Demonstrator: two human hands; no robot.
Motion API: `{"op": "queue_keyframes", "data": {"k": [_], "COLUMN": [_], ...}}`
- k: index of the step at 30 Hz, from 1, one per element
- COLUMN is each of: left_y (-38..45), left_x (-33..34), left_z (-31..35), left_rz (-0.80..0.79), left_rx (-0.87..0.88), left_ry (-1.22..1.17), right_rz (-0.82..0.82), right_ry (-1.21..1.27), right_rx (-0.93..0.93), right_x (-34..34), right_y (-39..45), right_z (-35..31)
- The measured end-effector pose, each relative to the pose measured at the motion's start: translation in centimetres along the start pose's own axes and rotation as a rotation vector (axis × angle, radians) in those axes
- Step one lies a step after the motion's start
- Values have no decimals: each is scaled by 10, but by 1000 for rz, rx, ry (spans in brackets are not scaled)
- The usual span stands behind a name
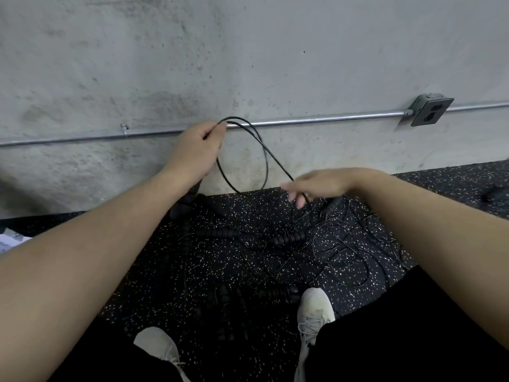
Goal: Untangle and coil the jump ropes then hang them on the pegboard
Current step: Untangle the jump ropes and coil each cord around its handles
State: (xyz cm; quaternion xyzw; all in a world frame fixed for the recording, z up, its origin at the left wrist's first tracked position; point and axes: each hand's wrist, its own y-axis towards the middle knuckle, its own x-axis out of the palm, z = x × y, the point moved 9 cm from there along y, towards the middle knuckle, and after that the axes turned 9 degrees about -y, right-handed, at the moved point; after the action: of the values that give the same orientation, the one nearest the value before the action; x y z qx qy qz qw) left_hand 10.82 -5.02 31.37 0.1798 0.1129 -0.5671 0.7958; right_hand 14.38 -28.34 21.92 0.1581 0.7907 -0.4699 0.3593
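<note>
Left grip [197, 144] pinches the coiled cord loops [248, 155] up by the conduit pipe [316, 119]. Right hand [316, 186], fingers loosely spread, touches the cord's lower run; whether it holds it I cannot tell. That strand slants from the pipe down to the tangle [275, 244] on the floor, nearer the right hand.

- Floor [344, 260]: dark rubber, white-flecked, meeting a concrete wall.
- Tangled jump ropes [278, 252] with ribbed black handles [287, 238] lie on it.
- Two white shoes [316, 307] stand there.

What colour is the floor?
Black floor with white speckles, clearest in the head view.
</note>
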Motion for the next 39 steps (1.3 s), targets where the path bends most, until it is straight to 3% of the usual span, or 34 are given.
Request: {"op": "queue_keyframes", "data": {"k": [3, 8, 10, 15, 18, 21, 25, 29, 33, 36, 39], "left_y": [5, 6, 5, -9, -16, -17, -27, -21, -17, -14, -6], "left_x": [-12, -10, -2, 17, 29, 48, 73, 68, 58, 49, 35], "left_z": [-21, -48, -58, -73, -62, -30, 3, 15, 15, 8, -7], "left_rz": [-5, -159, -216, -489, -585, -564, -551, -464, -369, -297, -199], "left_rx": [-114, -209, -269, -346, -291, -129, 111, 215, 206, 115, -2], "left_ry": [73, 265, 290, 470, 480, 312, 429, 361, 228, 122, -6], "right_rz": [-15, 425, 517, 552, 554, 517, 511, 489, 289, 73, -38], "right_ry": [67, 232, 303, 423, 324, 229, 269, 342, 230, -54, -107], "right_rx": [32, -50, -62, -129, -145, -172, -230, -265, -209, -95, 5], "right_x": [2, -52, -65, -75, -75, -69, -68, -65, -40, -15, -4], "right_y": [1, -10, -13, -19, -19, -16, -17, -19, -17, -13, -8], "right_z": [16, 3, -1, -12, -15, -25, -44, -46, -37, -17, 1]}}
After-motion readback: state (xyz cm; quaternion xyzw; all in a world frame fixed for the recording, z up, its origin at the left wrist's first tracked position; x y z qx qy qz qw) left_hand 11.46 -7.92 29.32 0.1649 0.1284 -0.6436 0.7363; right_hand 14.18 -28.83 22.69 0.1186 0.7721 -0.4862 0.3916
